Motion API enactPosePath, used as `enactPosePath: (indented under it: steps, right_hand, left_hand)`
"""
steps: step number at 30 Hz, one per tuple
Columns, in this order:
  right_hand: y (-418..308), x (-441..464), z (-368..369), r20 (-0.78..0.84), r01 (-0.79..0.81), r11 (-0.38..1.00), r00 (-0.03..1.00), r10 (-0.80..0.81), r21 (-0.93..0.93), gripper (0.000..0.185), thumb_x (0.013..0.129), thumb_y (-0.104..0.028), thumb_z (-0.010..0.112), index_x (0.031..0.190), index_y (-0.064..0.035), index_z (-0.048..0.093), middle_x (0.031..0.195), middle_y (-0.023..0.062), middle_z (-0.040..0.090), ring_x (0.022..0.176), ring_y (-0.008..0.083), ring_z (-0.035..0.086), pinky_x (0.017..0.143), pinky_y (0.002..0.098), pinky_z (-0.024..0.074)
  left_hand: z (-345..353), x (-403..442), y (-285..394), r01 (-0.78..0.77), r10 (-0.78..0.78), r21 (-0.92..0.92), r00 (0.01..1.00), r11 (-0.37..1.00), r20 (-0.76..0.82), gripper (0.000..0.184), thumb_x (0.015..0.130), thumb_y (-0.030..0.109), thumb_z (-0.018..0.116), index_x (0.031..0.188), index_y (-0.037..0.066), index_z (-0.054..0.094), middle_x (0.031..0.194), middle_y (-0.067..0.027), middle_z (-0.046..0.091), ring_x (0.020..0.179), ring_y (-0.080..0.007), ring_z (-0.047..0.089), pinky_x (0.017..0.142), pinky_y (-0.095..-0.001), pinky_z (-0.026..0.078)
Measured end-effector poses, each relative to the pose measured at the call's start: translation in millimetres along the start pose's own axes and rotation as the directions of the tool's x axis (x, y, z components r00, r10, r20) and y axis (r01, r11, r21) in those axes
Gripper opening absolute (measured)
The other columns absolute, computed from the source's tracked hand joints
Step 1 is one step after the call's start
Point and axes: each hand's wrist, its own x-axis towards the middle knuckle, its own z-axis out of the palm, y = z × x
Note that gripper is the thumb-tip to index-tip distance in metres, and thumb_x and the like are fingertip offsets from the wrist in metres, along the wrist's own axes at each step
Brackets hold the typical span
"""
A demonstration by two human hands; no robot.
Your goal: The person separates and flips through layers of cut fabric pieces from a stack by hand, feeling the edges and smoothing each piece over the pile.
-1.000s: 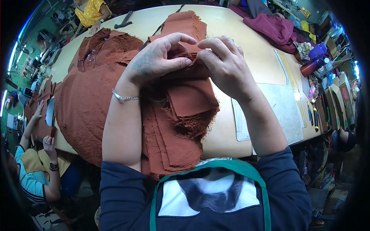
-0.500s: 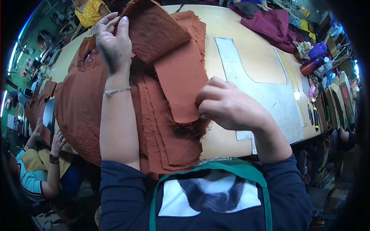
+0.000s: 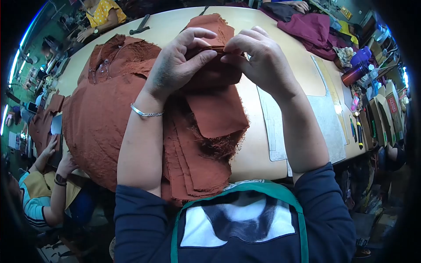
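Raised in front of me is a bundle of rust-brown cloth pieces [image 3: 215, 74], its layered edges turned up. My left hand [image 3: 182, 61] has its left edge between thumb and fingers. At the bundle's right edge, my right hand [image 3: 263, 63] is closed, thumb and fingertips pinching the layers. Below hang or lie more rust-brown pieces [image 3: 217, 114] with frayed edges, on top of a layered stack of the same cloth [image 3: 184, 162]. To the left, a large crumpled heap of rust-brown cloth [image 3: 101, 122] spreads over the table.
Flat grey cut-out templates [image 3: 307, 127] lie on the pale table [image 3: 250, 162] at right. Maroon cloth [image 3: 307, 33] and a dark tumbler [image 3: 355, 73] are at the back right. A dark tool [image 3: 140, 27] lies at the back. Co-workers [image 3: 48, 188] sit left and behind.
My left hand has moved right with the cloth bundle and lowered it. My right hand has risen from the lower piece to the bundle's edge. A dark tool at the back is now uncovered.
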Motion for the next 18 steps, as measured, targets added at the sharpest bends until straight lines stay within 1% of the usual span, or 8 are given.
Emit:
enactPosePath:
  steps: [4, 6, 9, 13, 16, 18]
  right_hand:
    - [-1, -4, 4, -0.022, 0.029, 0.998, 0.999, -0.03, -0.063, 0.011, 0.065, -0.006, 0.065, 0.074, -0.006, 0.059, 0.072, 0.0064, 0.058, 0.071, 0.0246, 0.054, 0.066, 0.0342, 0.0459]
    - [0, -6, 7, -0.04, 0.045, 0.995, 0.998, -0.049, -0.094, 0.01, 0.065, -0.004, 0.064, 0.074, -0.0058, 0.059, 0.073, 0.0063, 0.058, 0.072, 0.0244, 0.054, 0.065, 0.0337, 0.0464]
    - [-2, -8, 7, -0.053, 0.054, 0.994, 0.997, -0.059, -0.091, 0.011, 0.065, -0.002, 0.061, 0.075, -0.0058, 0.059, 0.073, 0.0062, 0.059, 0.072, 0.0242, 0.055, 0.065, 0.0332, 0.0466]
    - [-2, -13, 9, -0.017, 0.058, 0.988, 0.998, -0.061, -0.145, 0.01, 0.066, -0.003, 0.06, 0.076, -0.0067, 0.058, 0.072, 0.0047, 0.056, 0.072, 0.0225, 0.053, 0.064, 0.0329, 0.0455]
    - [-7, -15, 12, -0.007, 0.055, 0.987, 0.998, -0.057, -0.154, 0.01, 0.067, -0.004, 0.06, 0.076, -0.0072, 0.058, 0.072, 0.0039, 0.054, 0.073, 0.0214, 0.052, 0.063, 0.0325, 0.0445]
    - [-10, -14, 14, -0.021, 0.061, 0.988, 0.998, -0.065, -0.14, 0.01, 0.067, -0.005, 0.061, 0.076, -0.0074, 0.057, 0.072, 0.0035, 0.052, 0.073, 0.021, 0.051, 0.063, 0.0326, 0.044]
  left_hand:
    - [-1, 0, -3, -0.023, 0.022, 0.026, 1.0, 0.999, 0.011, 0.031, 0.082, 0.003, 0.059, 0.111, 0.002, 0.05, 0.088, -0.0022, 0.059, 0.083, -0.0046, 0.053, 0.075, -0.0172, 0.043]
    - [-1, 0, -3, -0.008, 0.008, 0.013, 1.0, 1.0, 0.01, 0.03, 0.083, 0.005, 0.058, 0.111, 0.002, 0.05, 0.087, -0.0021, 0.058, 0.082, -0.0046, 0.053, 0.075, -0.0173, 0.043]
    - [-2, 1, 0, 0.009, -0.009, 0.011, 1.0, 1.0, -0.013, 0.029, 0.084, 0.007, 0.057, 0.111, 0.002, 0.05, 0.086, -0.002, 0.058, 0.081, -0.0049, 0.052, 0.074, -0.0176, 0.043]
    - [-5, 1, 0, 0.079, -0.079, -0.027, 0.997, 0.997, -0.002, 0.028, 0.085, 0.007, 0.055, 0.112, 0.002, 0.049, 0.085, -0.002, 0.058, 0.08, -0.0056, 0.053, 0.073, -0.0183, 0.043]
    - [-4, -1, -1, 0.121, -0.124, 0.066, 0.991, 0.99, 0.043, 0.026, 0.082, 0.004, 0.056, 0.108, 0.004, 0.051, 0.079, -0.0019, 0.058, 0.075, -0.0055, 0.053, 0.069, -0.0185, 0.043]
    - [-4, 0, -4, 0.105, -0.108, 0.064, 0.993, 0.992, 0.046, 0.027, 0.081, 0.003, 0.057, 0.107, 0.003, 0.052, 0.079, -0.0021, 0.058, 0.075, -0.0057, 0.054, 0.069, -0.0189, 0.044]
